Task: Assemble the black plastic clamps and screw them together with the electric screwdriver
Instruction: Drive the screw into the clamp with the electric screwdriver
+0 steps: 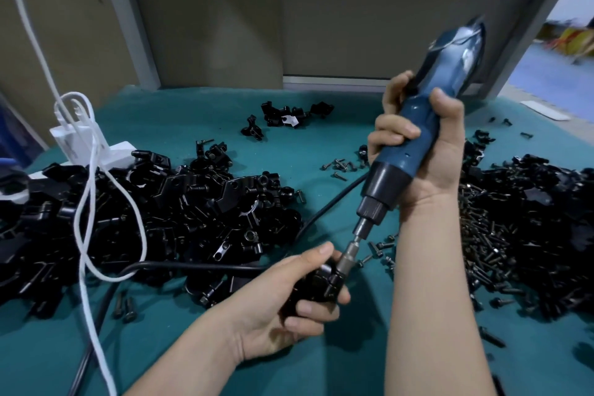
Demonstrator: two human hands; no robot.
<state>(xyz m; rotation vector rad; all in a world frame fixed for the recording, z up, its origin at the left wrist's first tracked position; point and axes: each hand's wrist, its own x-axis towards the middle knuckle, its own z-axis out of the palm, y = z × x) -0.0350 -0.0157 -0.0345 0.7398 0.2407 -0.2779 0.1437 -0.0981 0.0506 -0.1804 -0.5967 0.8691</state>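
My left hand (289, 302) grips a black plastic clamp (318, 284) just above the green table mat, thumb on top and fingers curled underneath. My right hand (418, 151) holds the blue electric screwdriver (414, 138) tilted, its top leaning up and to the right. The metal bit (348, 255) of the screwdriver meets the clamp's upper right side. Most of the clamp is hidden by my fingers.
A big heap of black clamp parts (154, 219) lies at the left, crossed by a white cable (86, 202) and a black cord (193, 265). A pile of dark screws (501, 244) lies to the right. Some clamps (286, 117) sit far back. A white power strip (93, 146) stands at left.
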